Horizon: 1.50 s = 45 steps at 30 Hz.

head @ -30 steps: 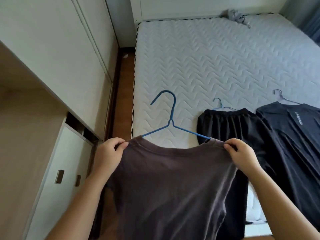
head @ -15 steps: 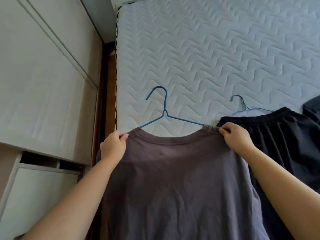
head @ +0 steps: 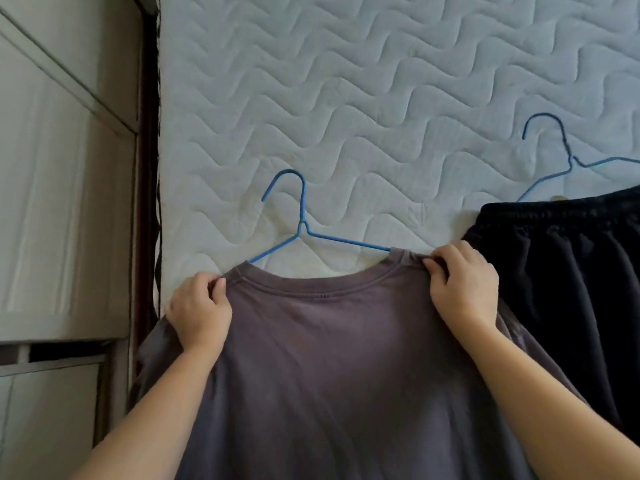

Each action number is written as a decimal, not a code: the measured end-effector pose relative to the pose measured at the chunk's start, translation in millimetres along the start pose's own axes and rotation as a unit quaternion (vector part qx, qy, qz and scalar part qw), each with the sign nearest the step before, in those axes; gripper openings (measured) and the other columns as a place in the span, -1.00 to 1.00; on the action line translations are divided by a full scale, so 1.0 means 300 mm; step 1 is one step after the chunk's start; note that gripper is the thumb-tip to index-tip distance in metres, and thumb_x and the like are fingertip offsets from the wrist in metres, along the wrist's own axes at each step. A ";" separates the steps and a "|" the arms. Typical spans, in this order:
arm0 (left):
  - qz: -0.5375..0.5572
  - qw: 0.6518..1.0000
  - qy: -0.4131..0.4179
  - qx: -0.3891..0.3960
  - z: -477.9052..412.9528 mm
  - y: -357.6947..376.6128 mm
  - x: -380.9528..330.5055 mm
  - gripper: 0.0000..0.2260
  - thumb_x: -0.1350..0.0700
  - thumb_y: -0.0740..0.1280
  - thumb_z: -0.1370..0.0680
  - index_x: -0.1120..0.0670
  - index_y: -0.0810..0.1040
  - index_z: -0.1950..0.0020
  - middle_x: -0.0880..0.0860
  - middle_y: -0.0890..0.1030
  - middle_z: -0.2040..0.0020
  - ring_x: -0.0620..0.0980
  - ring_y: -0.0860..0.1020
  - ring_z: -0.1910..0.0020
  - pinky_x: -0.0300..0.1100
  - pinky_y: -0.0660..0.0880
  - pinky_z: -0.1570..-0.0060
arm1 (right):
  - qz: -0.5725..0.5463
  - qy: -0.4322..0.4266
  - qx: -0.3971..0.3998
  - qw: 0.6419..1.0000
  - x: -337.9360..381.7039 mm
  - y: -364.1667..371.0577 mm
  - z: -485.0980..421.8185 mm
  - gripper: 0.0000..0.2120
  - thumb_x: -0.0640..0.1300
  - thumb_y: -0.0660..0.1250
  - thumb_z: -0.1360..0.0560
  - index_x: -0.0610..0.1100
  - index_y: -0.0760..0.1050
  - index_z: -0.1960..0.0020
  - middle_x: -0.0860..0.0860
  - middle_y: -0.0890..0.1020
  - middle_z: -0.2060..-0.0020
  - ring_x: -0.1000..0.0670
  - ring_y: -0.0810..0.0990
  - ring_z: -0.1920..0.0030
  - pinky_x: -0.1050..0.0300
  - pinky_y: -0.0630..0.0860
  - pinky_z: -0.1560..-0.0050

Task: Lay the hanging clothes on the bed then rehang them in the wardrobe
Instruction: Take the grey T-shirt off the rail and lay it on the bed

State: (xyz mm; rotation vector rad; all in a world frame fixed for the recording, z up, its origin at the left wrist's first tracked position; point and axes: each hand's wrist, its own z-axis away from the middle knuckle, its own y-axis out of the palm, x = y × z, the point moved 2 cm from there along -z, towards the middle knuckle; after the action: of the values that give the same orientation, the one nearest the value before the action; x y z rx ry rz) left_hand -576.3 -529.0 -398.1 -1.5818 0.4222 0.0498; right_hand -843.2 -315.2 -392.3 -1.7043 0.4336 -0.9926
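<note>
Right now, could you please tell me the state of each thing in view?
Brown T-shirt: on its hanger, held at both shoulders.
Blue hanger: inside the T-shirt, hook exposed over the mattress.
Left hand: pinching the left shoulder.
Right hand: pinching the right shoulder.
Black garment: lying on the mattress, on a second hanger.

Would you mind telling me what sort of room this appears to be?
Most likely a bedroom: a white quilted mattress, pale wardrobe doors beside it, and a brown T-shirt on a blue wire hanger.
</note>
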 end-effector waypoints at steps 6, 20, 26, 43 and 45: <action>0.009 0.999 0.018 -0.034 0.020 -0.007 -0.017 -0.76 0.13 0.20 -0.41 0.25 0.51 0.04 0.29 0.60 0.13 0.34 0.53 0.11 0.14 0.40 0.07 | 0.006 -0.004 -0.044 0.999 0.016 0.008 0.016 -0.80 -0.08 0.18 -0.43 -0.21 0.48 0.14 -0.17 0.51 0.17 -0.22 0.47 0.14 -0.03 0.39 0.19; -0.075 0.971 0.039 0.226 0.346 -0.189 -0.079 -0.61 0.08 0.16 -0.56 0.14 0.31 -0.38 0.15 0.26 -0.45 0.09 0.25 -0.42 -0.02 0.22 -0.36 | 0.114 -0.071 0.110 0.985 0.043 -0.224 0.221 -0.67 -0.08 0.26 -0.36 -0.22 0.57 -0.04 -0.14 0.66 0.00 -0.19 0.64 0.01 -0.07 0.58 0.11; 0.116 0.954 -0.066 0.269 0.657 -0.423 -0.108 -0.78 0.14 0.16 -0.56 0.08 0.45 -0.18 -0.03 0.46 -0.09 -0.06 0.48 -0.03 -0.17 0.43 -0.04 | -0.075 0.112 0.171 0.976 -0.040 -0.466 0.647 -0.68 -0.29 0.27 -0.46 -0.20 0.47 -0.20 -0.04 0.55 -0.14 -0.12 0.55 -0.11 0.03 0.49 0.03; 0.176 0.881 -0.091 0.430 1.333 -0.788 0.162 -0.73 0.30 0.21 -0.49 -0.06 0.43 0.28 0.03 0.60 0.27 0.13 0.60 0.16 -0.06 0.48 0.06 | -0.199 0.499 0.168 0.826 -0.217 -1.031 1.712 -0.86 -0.26 0.21 -0.50 -0.13 0.46 -0.03 -0.14 0.62 0.04 -0.14 0.58 0.05 0.10 0.39 0.13; 0.168 0.883 -0.080 0.432 1.356 -0.823 0.218 -0.74 0.31 0.19 -0.50 -0.02 0.45 0.26 0.05 0.60 0.26 0.12 0.60 0.17 -0.09 0.47 0.10 | -0.203 0.515 0.162 0.817 -0.222 -1.076 1.787 -0.86 -0.24 0.19 -0.50 -0.11 0.46 -0.02 -0.12 0.62 0.04 -0.12 0.60 0.06 0.11 0.42 0.20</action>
State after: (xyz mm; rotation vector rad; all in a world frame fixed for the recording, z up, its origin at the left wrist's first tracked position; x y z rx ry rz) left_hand -350.7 -149.8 -208.1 -0.6054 0.4933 0.2244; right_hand -518.8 176.8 -171.4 -0.8209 0.5375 -2.1658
